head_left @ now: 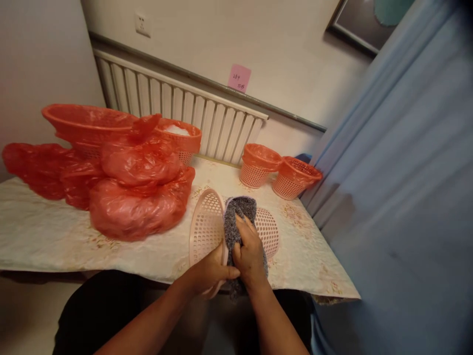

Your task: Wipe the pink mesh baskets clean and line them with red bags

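Note:
A pale pink perforated plastic basket [208, 224] lies tilted on its side near the table's front edge, its wide mouth facing left. My left hand [210, 270] grips the rim at the lower front, thumb on the outer side. In my right hand [251, 251] is a dark grey cloth [239, 204], pressed against the outside of the basket just below the rim. The cloth hangs down past the table edge and covers part of the basket wall. The basket's base shows to the right of my right hand.
Red plastic bags [140, 209] are heaped at left, before a large red-lined basket [88, 123] and another lined basket [188, 140] with something white inside. Two small lined baskets, one left [254, 172] and one right [291, 182], stand near the blue curtain [388, 207]. A radiator [185, 106] runs behind the table.

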`<state>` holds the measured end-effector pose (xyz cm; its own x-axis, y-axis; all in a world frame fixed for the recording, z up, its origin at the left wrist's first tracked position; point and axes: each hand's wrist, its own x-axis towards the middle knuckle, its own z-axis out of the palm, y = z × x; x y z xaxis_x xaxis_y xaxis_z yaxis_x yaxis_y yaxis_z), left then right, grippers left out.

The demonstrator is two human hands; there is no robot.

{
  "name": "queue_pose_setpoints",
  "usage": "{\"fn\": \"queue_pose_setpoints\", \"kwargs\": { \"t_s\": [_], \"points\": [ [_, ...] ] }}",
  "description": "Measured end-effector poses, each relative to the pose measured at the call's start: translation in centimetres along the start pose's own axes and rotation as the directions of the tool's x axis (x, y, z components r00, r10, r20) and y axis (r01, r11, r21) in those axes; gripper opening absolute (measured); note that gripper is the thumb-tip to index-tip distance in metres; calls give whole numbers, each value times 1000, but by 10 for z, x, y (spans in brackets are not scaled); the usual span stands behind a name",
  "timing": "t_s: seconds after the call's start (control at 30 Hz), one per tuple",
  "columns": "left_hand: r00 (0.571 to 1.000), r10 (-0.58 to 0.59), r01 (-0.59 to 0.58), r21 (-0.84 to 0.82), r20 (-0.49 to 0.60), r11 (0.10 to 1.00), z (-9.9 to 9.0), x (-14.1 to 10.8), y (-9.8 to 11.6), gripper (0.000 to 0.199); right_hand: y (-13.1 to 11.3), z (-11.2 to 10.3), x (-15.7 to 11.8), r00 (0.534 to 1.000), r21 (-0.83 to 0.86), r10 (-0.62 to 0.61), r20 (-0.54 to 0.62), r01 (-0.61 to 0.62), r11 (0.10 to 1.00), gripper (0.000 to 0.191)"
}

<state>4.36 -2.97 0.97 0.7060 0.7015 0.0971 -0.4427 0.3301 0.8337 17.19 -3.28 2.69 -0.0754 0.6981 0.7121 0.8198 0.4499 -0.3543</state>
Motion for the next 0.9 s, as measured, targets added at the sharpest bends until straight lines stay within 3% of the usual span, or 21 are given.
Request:
{"fn": "queue_pose_setpoints", "kwargs": {
  "t_s": [0.1,0.2,0.33,0.43,0.57,0.67,0.77,0.9],
  "points": [
    [1000,-8,8,-27,-2,1000,4,2,-3,73,23,-2,5,998,-31,65,5,-65,997,69],
    [999,25,-23,-71,25,997,2,3,-8,74,66,-10,13,977,-90,214,-23,-215,972,56],
    [995,68,-63,-78,70,995,1,3,-8,71,121,-29,7,878,-186,466,-110,-478,858,38],
    [994,74,-69,-66,77,995,-4,4,-5,73,132,-29,-18,827,-188,509,-239,-554,811,35],
    [997,29,-27,-31,68,999,-17,7,-1,74,99,1,-61,825,-162,406,-394,-497,853,45],
    [995,23,-30,82,95,996,-30,10,0,72,54,23,-73,926,-152,230,-301,-284,946,52],
    [994,10,-45,308,113,950,-41,8,-3,69,14,27,-59,986,-108,38,-164,-56,993,63],
    [989,-55,-29,535,140,844,-50,-2,-15,63,-9,19,-19,994,-77,-74,-76,69,995,72]
  ]
}}
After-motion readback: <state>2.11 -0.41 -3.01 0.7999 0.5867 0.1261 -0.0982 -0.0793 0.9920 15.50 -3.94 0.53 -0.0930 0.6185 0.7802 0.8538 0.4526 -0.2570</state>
